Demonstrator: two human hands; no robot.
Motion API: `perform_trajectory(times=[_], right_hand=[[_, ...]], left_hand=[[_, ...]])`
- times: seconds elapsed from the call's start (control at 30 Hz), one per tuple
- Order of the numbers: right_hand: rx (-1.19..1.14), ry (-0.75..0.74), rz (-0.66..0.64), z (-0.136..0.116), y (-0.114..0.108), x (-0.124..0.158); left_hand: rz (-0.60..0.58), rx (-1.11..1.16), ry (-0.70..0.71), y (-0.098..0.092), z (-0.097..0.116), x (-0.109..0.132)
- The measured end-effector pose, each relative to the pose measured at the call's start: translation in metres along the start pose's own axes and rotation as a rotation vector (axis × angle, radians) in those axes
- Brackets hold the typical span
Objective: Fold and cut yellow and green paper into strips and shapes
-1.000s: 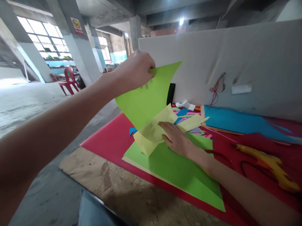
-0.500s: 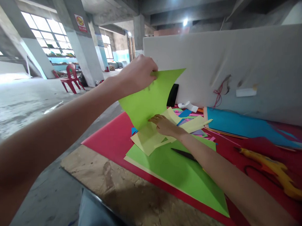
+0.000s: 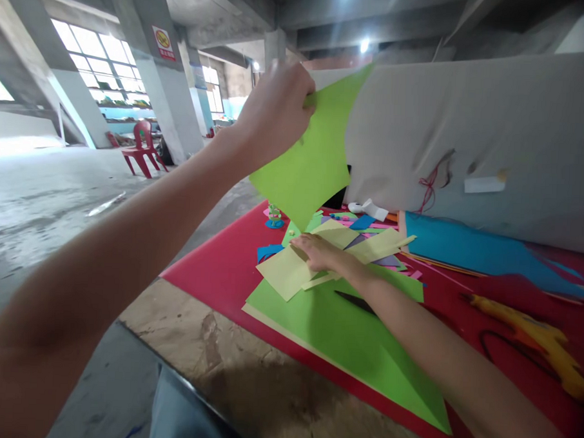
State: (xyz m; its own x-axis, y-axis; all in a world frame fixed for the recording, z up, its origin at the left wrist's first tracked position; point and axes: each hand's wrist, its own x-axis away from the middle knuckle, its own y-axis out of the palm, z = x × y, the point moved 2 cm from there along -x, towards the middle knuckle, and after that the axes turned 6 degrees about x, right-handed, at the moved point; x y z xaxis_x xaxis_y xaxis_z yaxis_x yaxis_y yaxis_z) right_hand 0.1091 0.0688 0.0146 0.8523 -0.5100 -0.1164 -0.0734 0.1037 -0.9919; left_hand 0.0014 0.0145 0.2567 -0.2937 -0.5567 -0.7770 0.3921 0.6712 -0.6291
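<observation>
My left hand [image 3: 282, 112] is raised above the table, pinching the upper edge of a light green paper sheet [image 3: 314, 162]. The sheet hangs tilted, its lowest corner just above my other hand. My right hand [image 3: 314, 249] rests with fingers laid on pale yellow paper [image 3: 284, 273], gripping nothing that I can see. Beneath lies a larger green sheet [image 3: 344, 344]. A dark pointed blade [image 3: 353, 301] sticks out from under my right forearm, its other end hidden.
Paper scraps and strips [image 3: 364, 222] lie behind my right hand. A small figure on a blue base [image 3: 274, 217] stands at the far left edge. Blue sheets [image 3: 469, 243] and a yellow glue gun [image 3: 524, 329] are at right. A pale board [image 3: 518, 125] rises behind.
My left hand has lifted the light green sheet upward, uncovering the small figure and the blue scraps. My right hand has stayed low, over the pale yellow paper.
</observation>
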Motion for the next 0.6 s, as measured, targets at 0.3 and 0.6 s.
perform_trajectory(times=[0.3,0.6], right_hand=[[-0.041,-0.038,-0.009,-0.002,-0.005,-0.004],[-0.189,-0.049,0.011,0.007,-0.003,0.024]], left_hand=[[0.111,-0.160,-0.017,0.001,-0.005,-0.008],[0.054,-0.181,0.029,0.017,-0.006,0.005]])
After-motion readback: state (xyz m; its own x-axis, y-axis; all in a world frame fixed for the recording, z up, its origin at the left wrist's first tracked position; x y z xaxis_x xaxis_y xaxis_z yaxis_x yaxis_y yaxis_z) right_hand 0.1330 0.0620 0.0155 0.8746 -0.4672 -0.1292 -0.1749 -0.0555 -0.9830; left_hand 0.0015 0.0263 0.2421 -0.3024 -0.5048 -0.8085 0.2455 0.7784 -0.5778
